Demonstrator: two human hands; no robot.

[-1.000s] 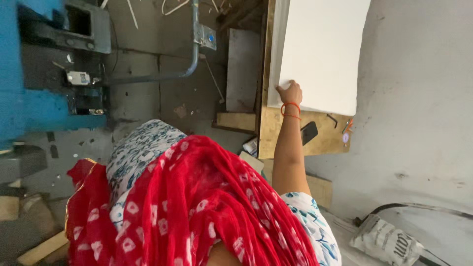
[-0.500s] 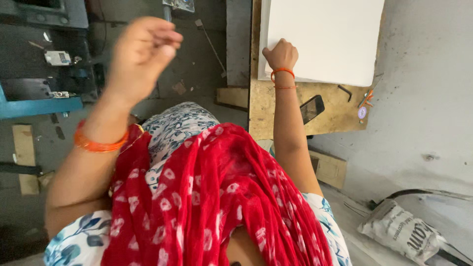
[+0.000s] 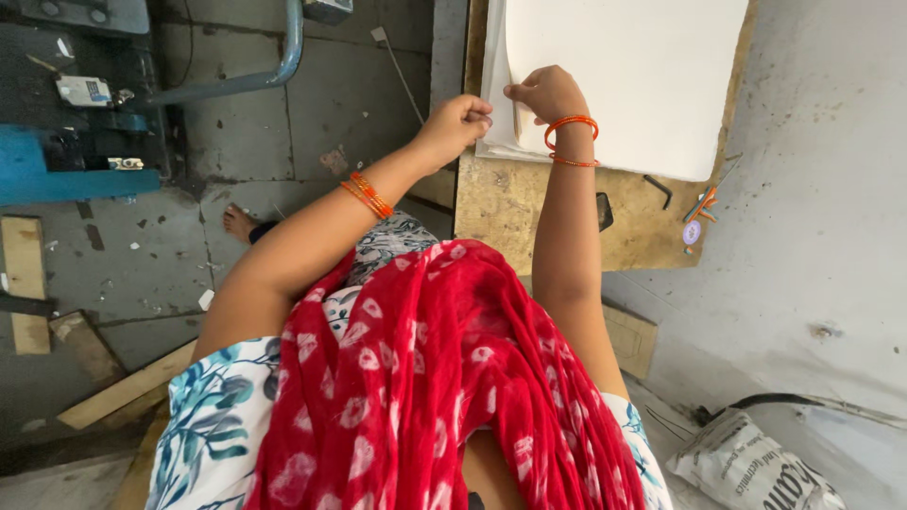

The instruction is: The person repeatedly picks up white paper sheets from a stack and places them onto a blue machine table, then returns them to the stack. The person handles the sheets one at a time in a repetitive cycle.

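Observation:
A stack of large white sheets [image 3: 624, 76] lies on a worn wooden board [image 3: 529, 212] ahead of me. My right hand [image 3: 546, 94], with orange bangles at the wrist, rests on the stack near its left edge and pinches the top sheet there. My left hand [image 3: 461, 121], also with orange bangles on its forearm, is curled into a loose fist and touches the stack's left edge, just beside the right hand. A red patterned scarf [image 3: 435, 378] hangs down my front and hides my lap.
On the board lie a small black flat object [image 3: 605, 210], a black bent key [image 3: 659, 191] and an orange-handled tool [image 3: 704, 203]. A blue machine [image 3: 57, 170] and a metal pipe [image 3: 246, 80] stand left. Wood planks [image 3: 123, 387], my bare foot [image 3: 238, 223] and a printed sack [image 3: 756, 467] are on the floor.
My left arm has come down from in front of the camera and reached forward to the stack's edge. My right hand stays on the sheets. The view has tilted slightly forward.

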